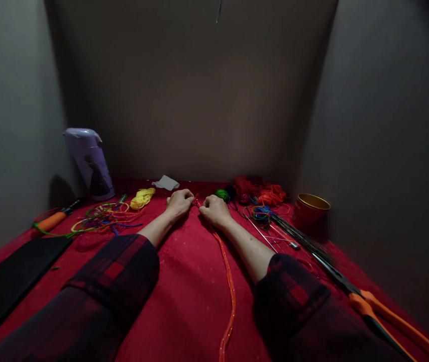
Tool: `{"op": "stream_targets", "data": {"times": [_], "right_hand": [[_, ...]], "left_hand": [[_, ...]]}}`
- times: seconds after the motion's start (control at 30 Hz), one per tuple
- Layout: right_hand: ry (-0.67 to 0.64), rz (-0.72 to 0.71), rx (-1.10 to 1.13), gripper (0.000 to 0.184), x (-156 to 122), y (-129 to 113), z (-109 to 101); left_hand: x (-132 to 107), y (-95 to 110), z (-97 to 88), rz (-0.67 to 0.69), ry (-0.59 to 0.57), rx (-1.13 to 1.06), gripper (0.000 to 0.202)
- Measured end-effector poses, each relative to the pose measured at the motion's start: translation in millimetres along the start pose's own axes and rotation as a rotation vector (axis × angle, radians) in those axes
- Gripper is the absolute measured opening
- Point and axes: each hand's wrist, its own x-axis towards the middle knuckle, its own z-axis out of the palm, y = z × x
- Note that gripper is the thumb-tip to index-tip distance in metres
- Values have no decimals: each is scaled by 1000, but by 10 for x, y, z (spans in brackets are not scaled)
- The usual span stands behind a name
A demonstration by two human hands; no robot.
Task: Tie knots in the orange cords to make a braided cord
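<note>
Both hands rest over the red cloth, close together near the far side. My left hand (180,202) has its fingers pinched at the left end of a short stretch of red-orange cord. Opposite it, my right hand (215,210) is closed on the same orange cord (231,289), a few finger-widths away. From under the right hand the cord's long strands trail down the cloth toward me and leave the view at the bottom. Loose thin ends stick up between the hands; whether they are knotted there is too small to tell.
On the left are a lilac flask (91,166), tangled coloured cords (103,216), yellow yarn (142,198), an orange-handled tool (50,221) and a black flat object (14,281). To the right lie red yarn (271,195), a red cup (310,211) and long-nosed pliers (361,299). Walls enclose the table.
</note>
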Motion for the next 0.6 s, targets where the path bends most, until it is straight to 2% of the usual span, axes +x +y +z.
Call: {"op": "stream_targets", "data": {"times": [0.2, 0.4, 0.6], "right_hand": [[10, 16, 1, 15, 3, -2, 6], [-2, 22, 16, 17, 8, 2, 9], [-8, 11, 49, 18, -8, -16, -13]], "left_hand": [[9, -15, 7, 13, 90, 10, 21], [-30, 43, -2, 95, 20, 95, 12], [-61, 61, 2, 124, 30, 174, 11]]}}
